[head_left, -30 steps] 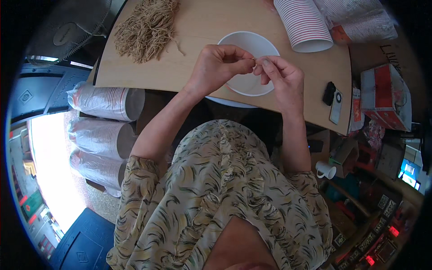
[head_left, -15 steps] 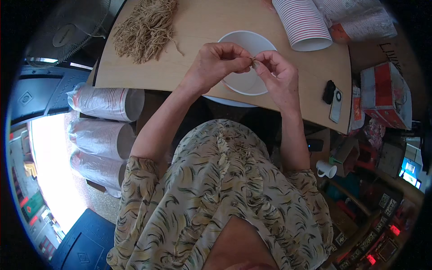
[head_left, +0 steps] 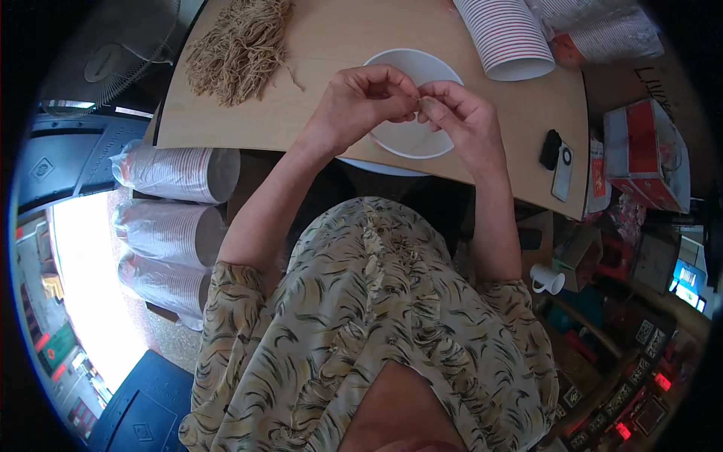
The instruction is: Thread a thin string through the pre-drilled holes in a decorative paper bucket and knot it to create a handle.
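Observation:
Above a round white tub (head_left: 416, 148), my left hand (head_left: 364, 104) and my right hand (head_left: 468, 120) meet fingertip to fingertip. Both are closed in a pinch on a thin tan strand (head_left: 419, 99), most of which the fingers hide. The tub sits at the table's near edge, its inside partly covered by my hands. To the far left lies a tangled heap of tan, stringy strands (head_left: 239, 56), with one loose end trailing toward the middle.
A stack of paper tubs (head_left: 506, 38) lies at the far right beside plastic-wrapped stacks (head_left: 614, 34). A black object (head_left: 550, 148) and a pale remote-like device (head_left: 562, 173) rest at the table's right edge. More wrapped tub stacks (head_left: 169, 173) sit left below the tabletop (head_left: 316, 45).
My fingertips have drawn closer around the strand, so less of it shows. My right hand has turned slightly, its thumb lying more level. The heap and the tub stay put.

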Motion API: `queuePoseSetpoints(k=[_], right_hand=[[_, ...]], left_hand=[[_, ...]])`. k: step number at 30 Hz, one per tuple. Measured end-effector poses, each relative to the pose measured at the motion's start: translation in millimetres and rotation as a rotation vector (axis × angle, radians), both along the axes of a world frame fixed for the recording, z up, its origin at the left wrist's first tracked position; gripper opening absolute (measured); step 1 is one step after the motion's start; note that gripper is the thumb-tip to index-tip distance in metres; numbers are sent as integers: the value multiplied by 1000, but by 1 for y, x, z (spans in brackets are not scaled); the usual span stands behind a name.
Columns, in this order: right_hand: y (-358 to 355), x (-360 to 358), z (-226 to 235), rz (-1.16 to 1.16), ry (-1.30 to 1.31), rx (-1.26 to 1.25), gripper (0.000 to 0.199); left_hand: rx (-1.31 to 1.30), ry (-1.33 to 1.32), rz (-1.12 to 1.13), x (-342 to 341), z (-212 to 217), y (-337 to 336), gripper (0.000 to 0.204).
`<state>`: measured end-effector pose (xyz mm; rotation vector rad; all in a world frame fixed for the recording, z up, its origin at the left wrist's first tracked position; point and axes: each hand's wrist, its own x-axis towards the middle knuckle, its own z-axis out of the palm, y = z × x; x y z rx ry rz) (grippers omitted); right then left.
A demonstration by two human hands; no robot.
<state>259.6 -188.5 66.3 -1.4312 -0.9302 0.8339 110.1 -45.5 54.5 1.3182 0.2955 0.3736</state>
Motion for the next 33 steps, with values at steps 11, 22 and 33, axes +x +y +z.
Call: queuePoseSetpoints(k=[11,22,33], right_hand=[[-1,10,-5,123,67,-23,13],[-2,8,-6,70,118,-4,12],[-1,-1,10,55,15,-92,23]], left_hand=[[128,47,-15,-1,0,1,13],[65,3,4,-1,-1,1,13],[61,28,25,0,0,2,15]])
